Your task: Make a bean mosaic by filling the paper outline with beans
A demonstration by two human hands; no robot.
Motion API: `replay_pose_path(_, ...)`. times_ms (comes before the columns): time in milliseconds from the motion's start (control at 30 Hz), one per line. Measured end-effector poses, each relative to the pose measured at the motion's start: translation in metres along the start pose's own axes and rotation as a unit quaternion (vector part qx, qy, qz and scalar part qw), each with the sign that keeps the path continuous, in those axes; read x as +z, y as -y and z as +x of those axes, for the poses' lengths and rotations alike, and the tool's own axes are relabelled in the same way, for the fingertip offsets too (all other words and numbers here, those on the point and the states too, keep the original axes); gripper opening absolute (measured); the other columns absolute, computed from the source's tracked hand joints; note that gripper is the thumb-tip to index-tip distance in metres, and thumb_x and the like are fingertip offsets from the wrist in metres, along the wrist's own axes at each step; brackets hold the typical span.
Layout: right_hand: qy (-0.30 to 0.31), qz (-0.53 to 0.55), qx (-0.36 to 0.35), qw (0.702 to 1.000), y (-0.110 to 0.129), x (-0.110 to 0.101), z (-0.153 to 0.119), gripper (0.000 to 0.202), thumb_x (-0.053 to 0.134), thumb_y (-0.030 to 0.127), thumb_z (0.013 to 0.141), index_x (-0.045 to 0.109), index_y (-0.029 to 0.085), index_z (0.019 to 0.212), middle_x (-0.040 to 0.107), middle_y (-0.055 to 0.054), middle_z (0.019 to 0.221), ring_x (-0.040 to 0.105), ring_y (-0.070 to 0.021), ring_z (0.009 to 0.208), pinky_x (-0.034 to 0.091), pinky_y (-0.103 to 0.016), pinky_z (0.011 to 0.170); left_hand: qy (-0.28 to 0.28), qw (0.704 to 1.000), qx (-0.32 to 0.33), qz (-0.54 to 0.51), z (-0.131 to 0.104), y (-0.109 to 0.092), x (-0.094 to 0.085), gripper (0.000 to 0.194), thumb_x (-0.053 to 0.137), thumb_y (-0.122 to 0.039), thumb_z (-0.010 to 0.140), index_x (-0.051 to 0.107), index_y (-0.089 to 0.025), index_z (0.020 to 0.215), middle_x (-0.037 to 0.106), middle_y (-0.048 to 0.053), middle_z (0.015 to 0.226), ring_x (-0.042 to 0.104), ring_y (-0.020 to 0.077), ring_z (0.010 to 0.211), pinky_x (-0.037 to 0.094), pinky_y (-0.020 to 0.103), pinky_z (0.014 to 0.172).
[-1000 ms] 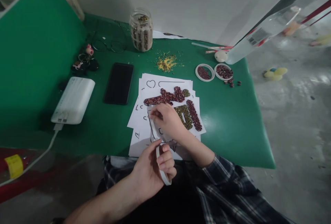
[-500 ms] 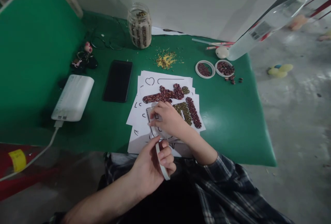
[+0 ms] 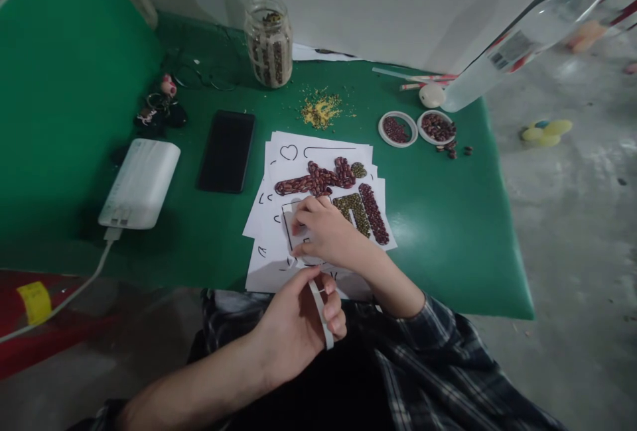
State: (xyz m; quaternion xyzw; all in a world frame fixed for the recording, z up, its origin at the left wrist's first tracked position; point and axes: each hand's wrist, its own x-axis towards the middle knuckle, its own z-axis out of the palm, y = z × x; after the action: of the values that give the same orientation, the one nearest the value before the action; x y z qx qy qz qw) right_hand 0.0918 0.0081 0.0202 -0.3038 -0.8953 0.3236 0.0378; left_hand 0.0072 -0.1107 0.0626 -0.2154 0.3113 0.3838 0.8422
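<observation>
My left hand, near the table's front edge, is closed around a thin white ring-like thing seen almost edge-on. Whether it is a lid or a roll of tape I cannot tell. My right hand rests over white paper sheets with black outlines; its bent fingers and thumb are apart near a drawn box, and nothing shows between them. On the top sheet, dark red kidney beans, green mung beans and a strip of small red beans fill shapes. The right hand covers part of the drawing.
Two white lids of beans stand at right, beside a clear bottle. A jar and yellow crumbs lie behind the paper. A black phone, white power bank and keys are at left.
My right hand has shifted slightly, with the thumb lower and farther from the fingers. The left hand has moved a little right with the white ring-like thing. The view has shifted slightly.
</observation>
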Motion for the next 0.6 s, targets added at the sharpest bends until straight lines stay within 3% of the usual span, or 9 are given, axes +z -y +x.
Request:
replay_pose_path(400,0.007,0.0,0.003,1.0,0.007,-0.003,-0.005,0.022,0.076,0.025,0.066,0.061,0.02,0.082,0.048,-0.005,0.094,0.041,-0.021,0.09,0.038,-0.036,0.083,0.013,1.0,-0.028,0.007,0.002,-0.003,-0.004,0.036,0.032,-0.029,0.092,0.05,-0.015,0.063,0.033,-0.006,0.041,0.034,0.0064,0.038,0.027,0.02,0.047)
replay_pose_path(500,0.006,-0.008,0.026,1.0,0.013,-0.003,-0.008,0.012,0.07,0.021,0.071,0.06,0.019,0.076,0.05,-0.005,0.086,0.044,-0.0197,0.086,0.038,-0.032,0.075,0.014,0.999,-0.026,0.031,0.002,-0.002,-0.005,0.032,0.038,-0.029,0.09,0.048,-0.016,0.063,0.033,-0.006,0.041,0.033,0.0063,0.037,0.026,0.02,0.046)
replay_pose_path(600,0.054,0.009,0.067,0.996,0.015,-0.003,-0.009,0.007,0.066,0.02,0.073,0.059,0.021,0.072,0.053,0.001,0.068,0.047,-0.0135,0.067,0.033,-0.026,0.059,0.017,0.998,-0.018,0.059,0.002,-0.001,-0.008,0.03,0.04,-0.03,0.089,0.047,-0.016,0.063,0.035,-0.007,0.042,0.032,0.0062,0.037,0.027,0.02,0.046)
